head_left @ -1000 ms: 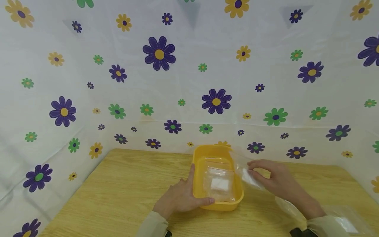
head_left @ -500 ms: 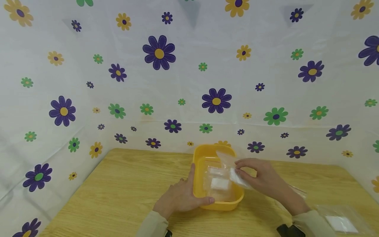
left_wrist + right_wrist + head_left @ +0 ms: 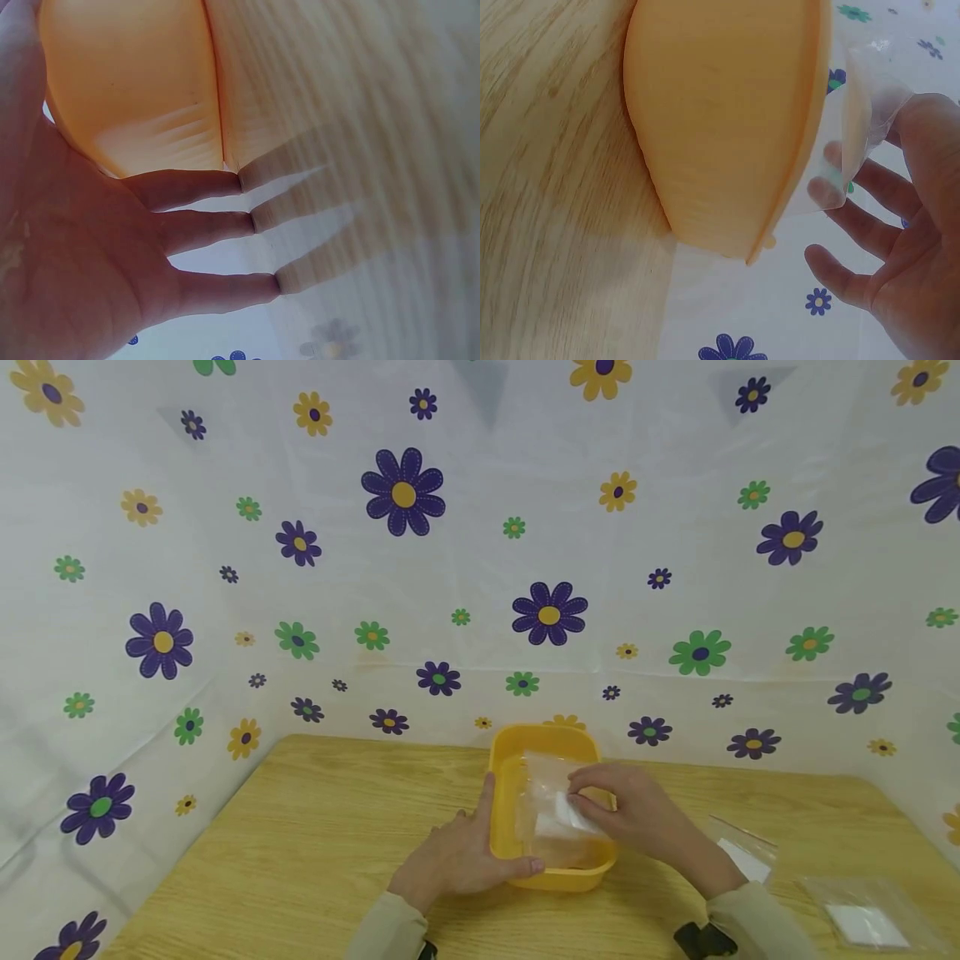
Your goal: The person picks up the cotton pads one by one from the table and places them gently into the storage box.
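A yellow plastic basket [image 3: 566, 882] stands on the table, holding clear zip bags with white contents. My left hand [image 3: 468, 858] rests against its left side, thumb over the front rim. In the left wrist view the fingers [image 3: 206, 229] of that hand are straight and spread, their tips on the tabletop. Over the basket's right side, my right hand [image 3: 648, 822] pinches a clear zip bag [image 3: 547, 772] with a white piece in it. The right wrist view shows this bag [image 3: 864, 120] hanging at the rim. Bags beneath it are partly hidden.
Two more clear zip bags with white pieces lie on the wooden table [image 3: 322, 843] at the right: one near the right forearm [image 3: 750, 858], the other nearer the front edge [image 3: 866, 922]. A flowered white cloth [image 3: 465, 568] hangs behind and at the sides.
My right hand has moved left, carrying its zip bag from beside the basket to over the inside. The bag on the table by the forearm has come into fuller view. My left hand stays put.
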Tool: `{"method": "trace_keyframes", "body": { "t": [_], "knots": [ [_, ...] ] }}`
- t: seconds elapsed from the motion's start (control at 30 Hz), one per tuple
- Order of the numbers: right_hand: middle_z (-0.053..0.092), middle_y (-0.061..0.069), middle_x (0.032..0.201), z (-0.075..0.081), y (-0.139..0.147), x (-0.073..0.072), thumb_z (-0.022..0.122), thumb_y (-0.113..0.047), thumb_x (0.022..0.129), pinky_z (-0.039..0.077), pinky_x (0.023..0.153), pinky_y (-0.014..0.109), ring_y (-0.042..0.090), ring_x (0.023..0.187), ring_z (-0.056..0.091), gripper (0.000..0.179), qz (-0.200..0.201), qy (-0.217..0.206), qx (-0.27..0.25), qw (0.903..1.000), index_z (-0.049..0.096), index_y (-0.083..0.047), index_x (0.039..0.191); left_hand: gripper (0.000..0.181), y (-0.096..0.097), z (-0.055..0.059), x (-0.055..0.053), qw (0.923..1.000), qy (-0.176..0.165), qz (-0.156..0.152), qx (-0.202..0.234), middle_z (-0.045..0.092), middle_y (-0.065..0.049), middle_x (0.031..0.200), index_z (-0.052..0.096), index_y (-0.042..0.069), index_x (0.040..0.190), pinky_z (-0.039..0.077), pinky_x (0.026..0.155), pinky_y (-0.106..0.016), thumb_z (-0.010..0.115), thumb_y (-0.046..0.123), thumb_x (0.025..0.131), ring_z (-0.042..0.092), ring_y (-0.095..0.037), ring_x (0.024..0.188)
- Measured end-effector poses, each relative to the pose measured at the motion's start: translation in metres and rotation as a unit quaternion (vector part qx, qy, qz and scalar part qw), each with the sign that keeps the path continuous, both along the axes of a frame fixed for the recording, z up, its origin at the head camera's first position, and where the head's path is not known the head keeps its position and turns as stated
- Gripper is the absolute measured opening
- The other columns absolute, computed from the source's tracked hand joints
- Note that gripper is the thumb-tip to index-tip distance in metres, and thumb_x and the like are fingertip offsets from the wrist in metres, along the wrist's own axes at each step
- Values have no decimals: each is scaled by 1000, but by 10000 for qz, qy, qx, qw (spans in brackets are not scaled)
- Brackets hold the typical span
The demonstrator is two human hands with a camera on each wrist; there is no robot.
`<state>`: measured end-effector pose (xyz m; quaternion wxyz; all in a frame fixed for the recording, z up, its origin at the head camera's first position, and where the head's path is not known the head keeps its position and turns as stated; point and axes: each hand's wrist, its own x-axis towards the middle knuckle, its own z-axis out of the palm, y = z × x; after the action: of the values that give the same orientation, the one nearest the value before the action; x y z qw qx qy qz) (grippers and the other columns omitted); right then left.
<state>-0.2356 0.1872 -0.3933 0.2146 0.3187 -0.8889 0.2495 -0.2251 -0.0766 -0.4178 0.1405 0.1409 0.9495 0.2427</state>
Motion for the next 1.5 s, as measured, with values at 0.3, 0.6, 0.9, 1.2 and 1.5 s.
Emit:
{"method": "trace_keyframes", "body": {
  "t": [0.3, 0.6, 0.9, 1.2, 1.5],
  "knots": [
    [79, -7, 103, -6, -14, -5, 77, -20, 92, 60, 89, 42, 16, 96, 74, 2, -124, -132, 604, 9980, 76, -22, 92, 133, -1, -2, -3, 9999, 24, -32, 104, 63, -26, 135, -7, 21, 166, 56, 93, -53, 61, 89, 73, 68, -30, 106],
    [78, -11, 99, -10, -25, -6, 77, -28, 93, 53, 91, 54, 15, 95, 72, 4, -477, -522, 1428, 9872, 76, -25, 93, 133, 0, -2, -3, 10000, 48, -40, 66, 62, -26, 137, -7, 20, 166, 54, 97, -55, 60, 89, 74, 67, -34, 113],
    [79, -8, 99, -10, -31, -6, 78, -30, 92, 51, 94, 62, 17, 96, 73, 6, -523, -569, 1766, 9812, 79, -24, 93, 133, 0, -2, -4, 9999, 112, -55, 5, 62, -26, 139, -7, 21, 166, 54, 96, -56, 57, 91, 73, 67, -36, 114],
    [79, -8, 108, -5, -27, -1, 74, -39, 94, 49, 101, 62, 17, 105, 72, 16, -541, -930, 1737, 9789, 79, -26, 103, 134, 0, -1, -2, 9999, 115, -12, -9, 60, -26, 141, -7, 21, 166, 53, 100, -58, 58, 92, 73, 66, -37, 119],
    [73, 3, 130, -9, -17, 4, 75, -40, 93, 50, 104, 59, 29, 122, 67, 29, -640, -676, 1329, 9868, 77, -24, 117, 133, 0, -2, -3, 10000, 81, -15, 48, 60, -27, 140, -7, 22, 166, 54, 98, -57, 58, 91, 73, 66, -38, 117]
  ]
}}
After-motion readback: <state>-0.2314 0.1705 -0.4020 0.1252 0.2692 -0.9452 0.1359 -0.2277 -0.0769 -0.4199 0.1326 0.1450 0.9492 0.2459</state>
